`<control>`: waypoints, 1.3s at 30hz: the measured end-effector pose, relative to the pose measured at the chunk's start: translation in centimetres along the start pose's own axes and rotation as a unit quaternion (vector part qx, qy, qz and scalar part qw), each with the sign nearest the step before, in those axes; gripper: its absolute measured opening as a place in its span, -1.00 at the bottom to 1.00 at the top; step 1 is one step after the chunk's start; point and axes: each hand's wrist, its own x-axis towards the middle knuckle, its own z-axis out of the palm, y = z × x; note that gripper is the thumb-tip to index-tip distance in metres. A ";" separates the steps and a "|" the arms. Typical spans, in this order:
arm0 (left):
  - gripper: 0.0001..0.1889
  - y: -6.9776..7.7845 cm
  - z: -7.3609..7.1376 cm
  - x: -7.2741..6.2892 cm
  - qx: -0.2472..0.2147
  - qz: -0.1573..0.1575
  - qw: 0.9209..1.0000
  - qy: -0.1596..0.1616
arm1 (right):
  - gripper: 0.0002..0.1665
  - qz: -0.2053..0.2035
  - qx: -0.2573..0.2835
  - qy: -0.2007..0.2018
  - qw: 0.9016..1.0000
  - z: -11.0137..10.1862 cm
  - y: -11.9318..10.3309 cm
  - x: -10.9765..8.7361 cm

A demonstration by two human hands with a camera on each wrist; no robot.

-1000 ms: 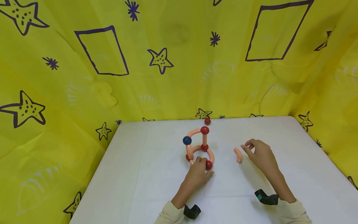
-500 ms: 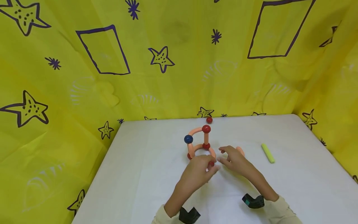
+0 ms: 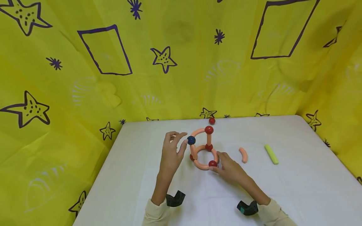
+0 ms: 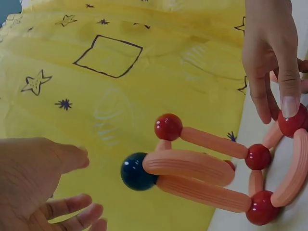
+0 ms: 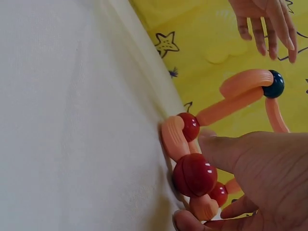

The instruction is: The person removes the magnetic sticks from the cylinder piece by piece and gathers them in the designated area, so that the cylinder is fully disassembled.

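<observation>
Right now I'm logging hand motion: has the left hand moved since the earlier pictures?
Yes, left and farther from the person: the left hand, earlier in front of the blue ball, is now just left of it.

The right hand [image 5: 264,178] holds the frame [image 5: 174,137], thumb and fingers either side of the nearest red ball [image 5: 195,174]. A second red ball [image 5: 190,126] shows above it; a third [image 5: 219,194], partly hidden, seems joined to a rod [image 5: 234,185]. Three rods [image 5: 231,107] meet at the blue ball [image 5: 275,84], apart from the left hand [image 5: 267,17]. Yellow cloth [image 5: 195,38] stands beyond the table [image 5: 72,115].
</observation>
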 end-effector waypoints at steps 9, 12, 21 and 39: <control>-0.69 -1.2 0.9 0.1 -0.027 -0.001 0.999 -0.042 | -0.21 0.019 -0.024 0.019 0.999 0.9 -0.7 0.0; -0.71 -1.3 1.1 0.0 -0.030 0.003 0.998 -0.046 | -0.21 0.014 -0.030 0.032 0.999 1.1 -1.0 -0.2; -0.74 -1.7 1.6 0.0 -0.025 0.024 0.998 -0.047 | -0.21 0.025 -0.031 0.066 0.997 1.8 -1.5 0.0; -0.75 -2.2 2.3 0.0 -0.024 0.070 0.997 -0.019 | -0.54 0.051 -0.004 0.102 0.993 1.9 -1.9 0.1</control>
